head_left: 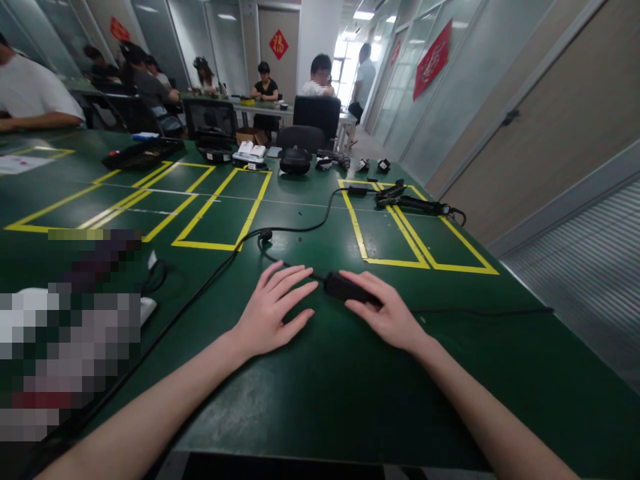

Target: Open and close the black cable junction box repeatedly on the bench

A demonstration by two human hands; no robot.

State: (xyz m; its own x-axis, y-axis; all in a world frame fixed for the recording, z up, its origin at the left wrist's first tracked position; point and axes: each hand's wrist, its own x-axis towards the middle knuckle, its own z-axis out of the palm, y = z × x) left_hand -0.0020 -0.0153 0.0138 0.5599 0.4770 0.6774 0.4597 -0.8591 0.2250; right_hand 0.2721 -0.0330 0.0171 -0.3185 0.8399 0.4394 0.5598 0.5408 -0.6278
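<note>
A black power adapter (pixel 336 285) rests on the green table in front of me. My right hand (pixel 390 312) grips it, with the fingers over its top and the thumb along its near side. One black cord (pixel 480 311) runs from it to the right edge; another leaves its left end and passes behind my left fingers. My left hand (pixel 270 312) is spread open, palm down, just left of the adapter and holding nothing. Beyond it lies a coiled bit of cord with a small black lump (pixel 265 235).
A long black cable (pixel 210 280) crosses the table diagonally. Yellow tape rectangles (pixel 397 262) mark the surface. A black folded stand-like device (pixel 415 202) lies at right, a black tray (pixel 143 155) at far left. Blurred items (pixel 85 340) sit left. Several people sit at tables behind.
</note>
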